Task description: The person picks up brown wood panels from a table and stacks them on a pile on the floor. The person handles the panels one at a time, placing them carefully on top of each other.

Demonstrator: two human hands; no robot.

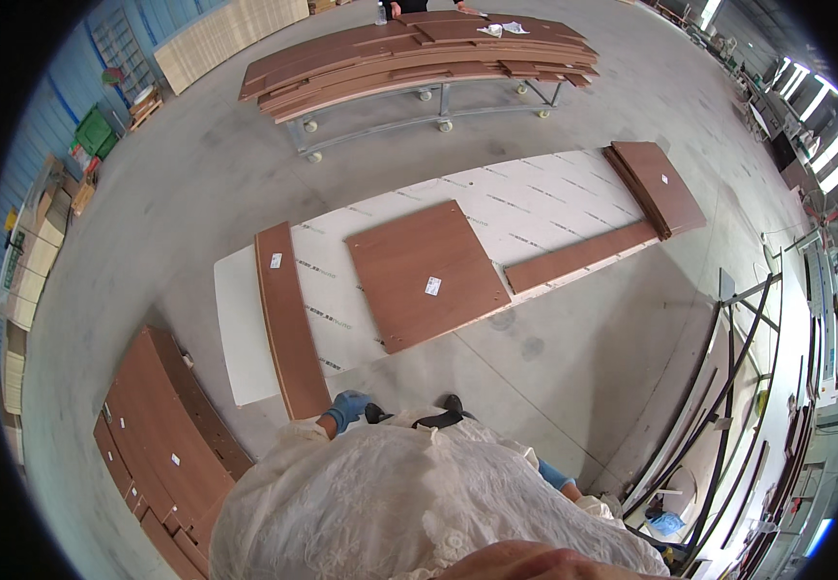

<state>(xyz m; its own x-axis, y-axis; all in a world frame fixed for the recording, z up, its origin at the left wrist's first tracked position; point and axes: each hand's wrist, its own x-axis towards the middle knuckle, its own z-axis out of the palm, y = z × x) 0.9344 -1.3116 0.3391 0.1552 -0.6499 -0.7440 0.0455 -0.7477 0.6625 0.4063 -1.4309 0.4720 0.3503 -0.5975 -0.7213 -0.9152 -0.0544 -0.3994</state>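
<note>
My left hand [346, 410], in a blue glove, is beside the near end of a long narrow brown board [288, 319]. Its fingers look loosely apart, with nothing visible in them. My right hand [554, 475], also blue-gloved, hangs low at my right side; my pale lace-patterned clothing [390, 493] partly covers it, and its fingers are hidden. Ahead on the floor lies a white printed sheet [525, 198]. On it rest a wide brown panel [428, 275] with a white label, a narrow brown strip [583, 255] and, at the far right end, a stack of brown panels [659, 184].
More brown panels [172, 416] are stacked at the left. A wheeled metal cart [443, 101] loaded with brown boards stands beyond the sheet, with a person [424, 6] behind it. At the right is a dark metal frame [738, 387]. A green bin [96, 132] stands by the blue wall.
</note>
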